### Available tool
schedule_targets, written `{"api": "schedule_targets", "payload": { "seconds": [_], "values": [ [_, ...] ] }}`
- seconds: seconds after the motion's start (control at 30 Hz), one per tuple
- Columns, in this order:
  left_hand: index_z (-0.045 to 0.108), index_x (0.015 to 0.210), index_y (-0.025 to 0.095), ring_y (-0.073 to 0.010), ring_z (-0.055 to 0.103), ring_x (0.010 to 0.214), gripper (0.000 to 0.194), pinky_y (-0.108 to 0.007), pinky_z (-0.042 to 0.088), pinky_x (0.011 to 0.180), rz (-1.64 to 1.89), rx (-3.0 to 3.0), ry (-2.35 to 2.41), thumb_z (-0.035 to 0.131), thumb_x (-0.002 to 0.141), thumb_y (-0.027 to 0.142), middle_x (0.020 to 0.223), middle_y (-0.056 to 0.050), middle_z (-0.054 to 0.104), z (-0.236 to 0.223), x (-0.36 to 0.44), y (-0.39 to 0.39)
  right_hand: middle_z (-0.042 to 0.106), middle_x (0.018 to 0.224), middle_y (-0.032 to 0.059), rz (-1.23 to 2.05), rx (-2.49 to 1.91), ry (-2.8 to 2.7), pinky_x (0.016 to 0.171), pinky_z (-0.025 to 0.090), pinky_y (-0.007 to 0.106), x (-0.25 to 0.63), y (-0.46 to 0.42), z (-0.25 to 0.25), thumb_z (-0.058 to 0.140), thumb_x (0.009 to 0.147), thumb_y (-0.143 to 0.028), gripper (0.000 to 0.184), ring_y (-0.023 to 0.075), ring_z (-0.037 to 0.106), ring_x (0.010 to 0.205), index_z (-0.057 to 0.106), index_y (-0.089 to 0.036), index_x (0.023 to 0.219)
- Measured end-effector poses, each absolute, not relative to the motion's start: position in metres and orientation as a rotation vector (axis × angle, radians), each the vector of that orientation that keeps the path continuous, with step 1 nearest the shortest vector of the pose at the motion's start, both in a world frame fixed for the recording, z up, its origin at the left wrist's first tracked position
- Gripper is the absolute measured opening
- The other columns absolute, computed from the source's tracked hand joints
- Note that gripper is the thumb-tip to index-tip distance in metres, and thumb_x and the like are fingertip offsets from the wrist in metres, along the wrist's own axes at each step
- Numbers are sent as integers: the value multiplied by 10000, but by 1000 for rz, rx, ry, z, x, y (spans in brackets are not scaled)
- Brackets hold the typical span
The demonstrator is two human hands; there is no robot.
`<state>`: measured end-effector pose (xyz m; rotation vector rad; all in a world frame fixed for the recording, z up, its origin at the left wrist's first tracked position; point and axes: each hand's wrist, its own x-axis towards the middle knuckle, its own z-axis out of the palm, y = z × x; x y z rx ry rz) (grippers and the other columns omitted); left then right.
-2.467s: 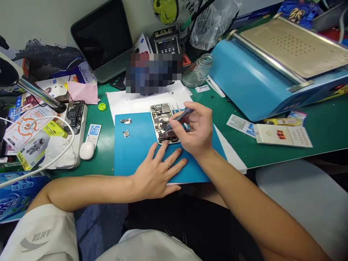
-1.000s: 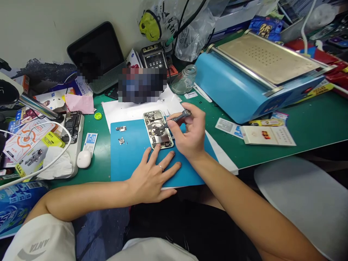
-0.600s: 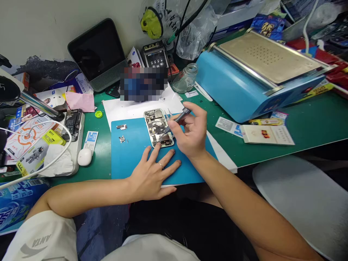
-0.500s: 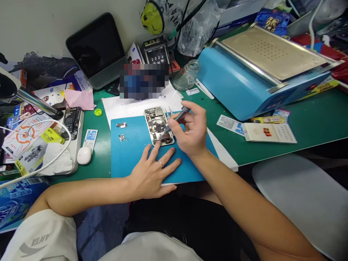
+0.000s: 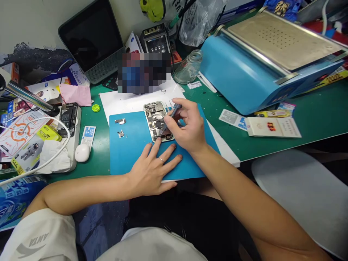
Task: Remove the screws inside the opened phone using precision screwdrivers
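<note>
An opened smartphone (image 5: 154, 117), its inner parts bare, lies on a blue mat (image 5: 127, 154). My right hand (image 5: 189, 125) is closed around a dark grey screwdriver (image 5: 174, 111), held at a slant with its tip down at the phone's lower end. Flat on the mat, fingers spread, rests my left hand (image 5: 153, 168); its index fingertip touches the phone's near edge. Two small metal phone parts sit to the left: a bracket-like piece (image 5: 120, 121) and a smaller plate (image 5: 120, 134). My right hand partly covers the phone's right side.
A blue machine with a perforated metal plate (image 5: 282, 40) stands at the right, near a glass jar (image 5: 189, 67). Another opened phone (image 5: 67, 117) and a white earbud case (image 5: 82, 153) are at the left. A dark-screened display (image 5: 91, 36) leans at the back.
The screwdriver is more upright now, and my right hand has shifted slightly with it. My left hand stays in place on the mat. The whole view has shifted a little.
</note>
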<state>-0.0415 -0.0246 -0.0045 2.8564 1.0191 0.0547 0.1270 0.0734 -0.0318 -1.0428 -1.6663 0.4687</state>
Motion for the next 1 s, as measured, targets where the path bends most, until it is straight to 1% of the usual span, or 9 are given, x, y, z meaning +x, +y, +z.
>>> {"api": "schedule_targets", "payload": {
  "seconds": [0.13,0.27,0.47,0.6,0.7,0.87,1.0],
  "values": [
    [371,1576,195,-522,263,1475,768,-600,276,1135,44,2854,1018,480,964,647,1640,-144,327,-4,-41,-25,666,881,8,497,-1061,-1664,670,619,379,126,74,-31,609,944,-350,395,194,681,740,500,-272,1315],
    [370,1576,197,-512,264,1477,759,-594,274,1140,35,2853,1021,470,969,642,1641,-137,326,-4,-41,-25,676,910,12,509,-1059,-1664,675,630,372,126,73,-31,613,946,-353,390,190,682,747,500,-283,1313],
    [373,1573,190,-517,272,1473,763,-591,270,1145,58,2847,1011,495,962,631,1631,-145,340,-4,-41,-24,684,931,21,597,-1034,-1640,638,642,377,126,72,-34,622,945,-365,433,208,699,784,473,-285,1343],
    [381,1569,189,-523,267,1474,758,-585,283,1139,54,2834,1014,498,961,628,1623,-152,349,-4,-41,-24,704,968,24,632,-1012,-1671,677,657,406,125,72,-35,630,940,-337,444,225,716,843,468,-290,1351],
    [378,1571,194,-520,254,1480,763,-581,286,1140,58,2830,1015,504,958,630,1629,-149,339,-4,-41,-24,707,974,22,641,-1017,-1669,706,664,420,124,72,-35,629,942,-335,443,225,718,842,465,-293,1352],
    [381,1569,199,-519,257,1479,774,-582,305,1127,49,2818,1021,521,947,638,1626,-148,342,-3,-41,-24,706,972,20,677,-1040,-1653,687,672,398,123,71,-35,628,945,-366,436,212,708,817,472,-286,1345],
    [384,1568,201,-516,249,1485,770,-581,310,1123,53,2820,1025,526,947,633,1628,-147,337,-3,-41,-24,713,1007,24,686,-1017,-1642,727,673,399,123,71,-35,630,947,-356,434,208,711,852,473,-279,1344]
  ]
}}
